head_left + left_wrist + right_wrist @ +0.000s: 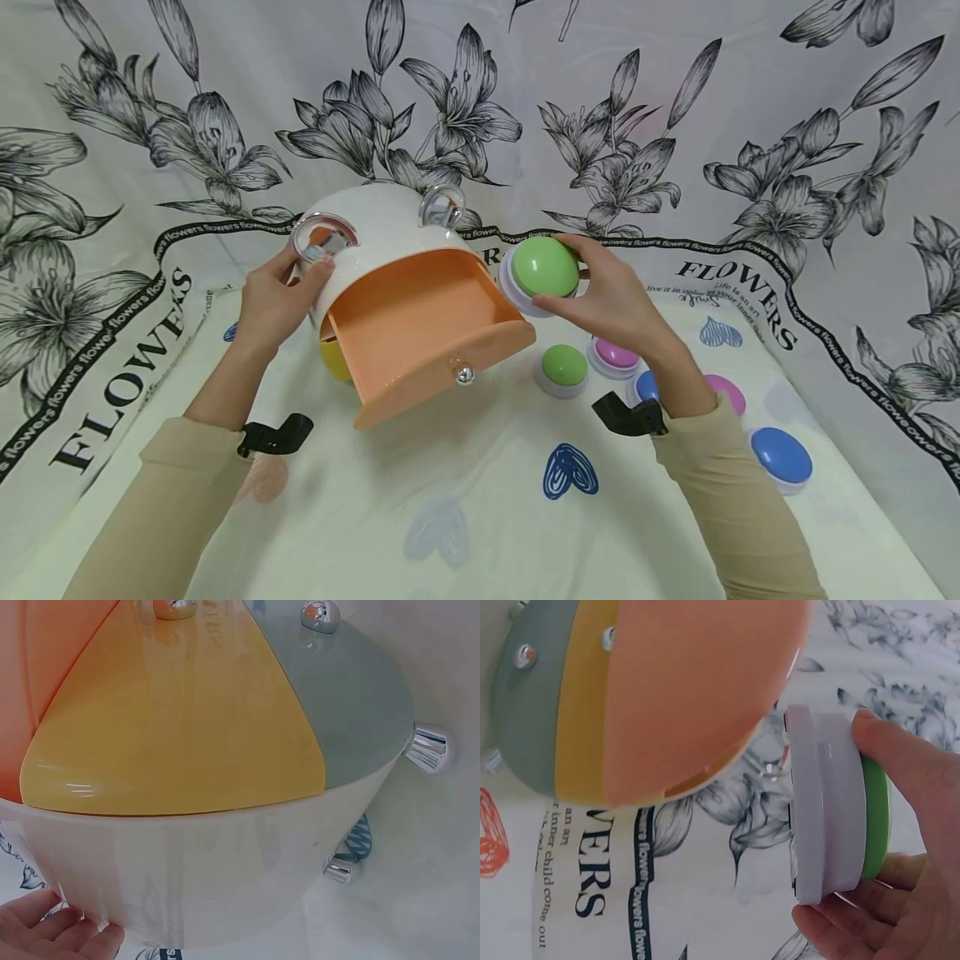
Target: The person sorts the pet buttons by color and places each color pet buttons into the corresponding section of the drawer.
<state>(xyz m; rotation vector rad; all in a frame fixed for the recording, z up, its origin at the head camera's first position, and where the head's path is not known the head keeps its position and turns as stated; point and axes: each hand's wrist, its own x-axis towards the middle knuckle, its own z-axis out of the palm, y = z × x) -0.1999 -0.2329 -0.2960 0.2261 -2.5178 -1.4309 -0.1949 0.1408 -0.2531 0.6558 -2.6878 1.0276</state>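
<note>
A white rounded drawer box (382, 215) with clear ring-shaped parts on top is held tilted by my left hand (264, 302), thumb and fingers gripping its upper left side. Its orange drawer (412, 321) is pulled out, showing a bare inside and a chrome knob (465, 375). In the left wrist view, a yellow drawer (172, 727) and a grey-green drawer (352, 697) sit closed. Just right of the box, my right hand (615, 296) grips a round white push button with a green dome (545, 267) by its edge. Seen from the right wrist, its white base (832, 802) faces the box.
Right of the box lie a smaller green button (564, 365), a magenta button (617, 352), a partly hidden blue button (645, 386), a pink button (726, 393) and a larger blue button (782, 454). A flower-printed cloth (600, 50) hangs behind the heart-printed tabletop cloth (495, 517).
</note>
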